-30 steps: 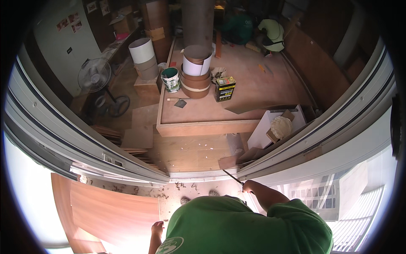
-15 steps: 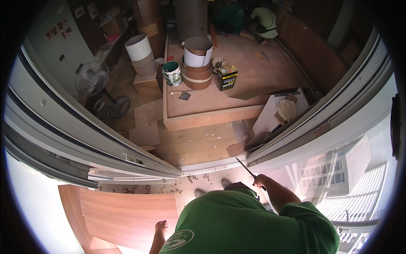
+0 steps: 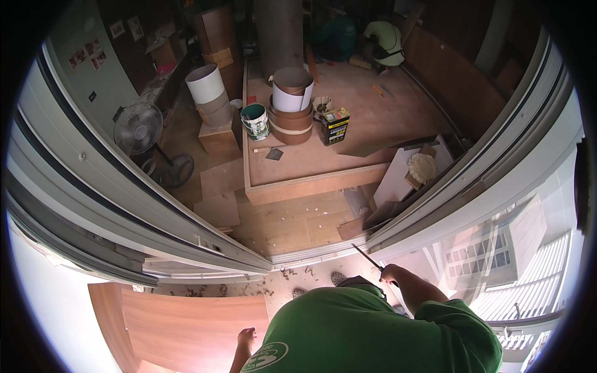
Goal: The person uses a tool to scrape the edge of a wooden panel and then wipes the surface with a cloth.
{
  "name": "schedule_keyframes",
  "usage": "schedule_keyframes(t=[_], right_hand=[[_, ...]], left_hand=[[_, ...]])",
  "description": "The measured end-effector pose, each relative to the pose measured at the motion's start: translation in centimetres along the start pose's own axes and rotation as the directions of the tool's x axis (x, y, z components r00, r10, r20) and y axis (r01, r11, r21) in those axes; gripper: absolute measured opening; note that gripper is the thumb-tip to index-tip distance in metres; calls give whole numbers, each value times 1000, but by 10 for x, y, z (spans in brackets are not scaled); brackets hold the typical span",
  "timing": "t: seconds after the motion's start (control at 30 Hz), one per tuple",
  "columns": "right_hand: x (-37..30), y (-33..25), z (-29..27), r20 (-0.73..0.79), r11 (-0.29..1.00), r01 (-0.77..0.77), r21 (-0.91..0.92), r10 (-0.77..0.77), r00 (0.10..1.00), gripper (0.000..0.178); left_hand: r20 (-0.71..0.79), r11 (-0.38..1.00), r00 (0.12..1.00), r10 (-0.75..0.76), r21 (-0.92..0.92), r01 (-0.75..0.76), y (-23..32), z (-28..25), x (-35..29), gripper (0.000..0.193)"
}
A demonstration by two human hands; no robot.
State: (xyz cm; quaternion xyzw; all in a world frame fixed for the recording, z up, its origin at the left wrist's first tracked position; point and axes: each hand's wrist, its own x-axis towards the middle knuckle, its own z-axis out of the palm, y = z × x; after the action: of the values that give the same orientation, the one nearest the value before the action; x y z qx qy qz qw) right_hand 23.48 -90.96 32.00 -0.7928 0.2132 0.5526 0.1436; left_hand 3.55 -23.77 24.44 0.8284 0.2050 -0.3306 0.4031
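My right hand is closed round the handle of a long, thin, dark tool that looks like a file. Its tip points forward and left, toward the sliding-door track. My left hand hangs at my left side over a wood-grain sheet, fingers loosely curled and slightly apart, with nothing visible in them. Whether it touches the sheet cannot be made out. My green shirt covers much of the lower view.
Brown curled offcuts litter the floor by my shoes. Beyond the doorway stands a low wooden platform with rolled sheets, a bucket and a yellow-black can. A fan stands left. Two people crouch far back.
The whole scene has shifted slightly down in the picture as my head moved. My right hand keeps its grip on the tool, and both arms hold nearly the same pose.
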Motion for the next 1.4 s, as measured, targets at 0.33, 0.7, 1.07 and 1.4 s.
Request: schedule_keyframes(t=[0.33, 0.7, 1.07, 1.4], right_hand=[[14, -31, -6, -6, 994, 89, -67, -90, 996, 33], [28, -27, 7, 39, 997, 6, -81, -3, 999, 37], [34, -30, 6, 18, 995, 55, -85, -53, 998, 39], [30, -19, 2, 44, 992, 65, -113, -60, 997, 37]], left_hand=[[-58, 989, 994, -93, -118, 86, -10, -13, -18, 36], [-12, 960, 983, -183, -218, 176, -27, 15, -32, 34], [-44, 997, 997, -64, -49, 61, -23, 5, -14, 36], [-78, 997, 996, -33, -79, 27, -16, 12, -11, 37]])
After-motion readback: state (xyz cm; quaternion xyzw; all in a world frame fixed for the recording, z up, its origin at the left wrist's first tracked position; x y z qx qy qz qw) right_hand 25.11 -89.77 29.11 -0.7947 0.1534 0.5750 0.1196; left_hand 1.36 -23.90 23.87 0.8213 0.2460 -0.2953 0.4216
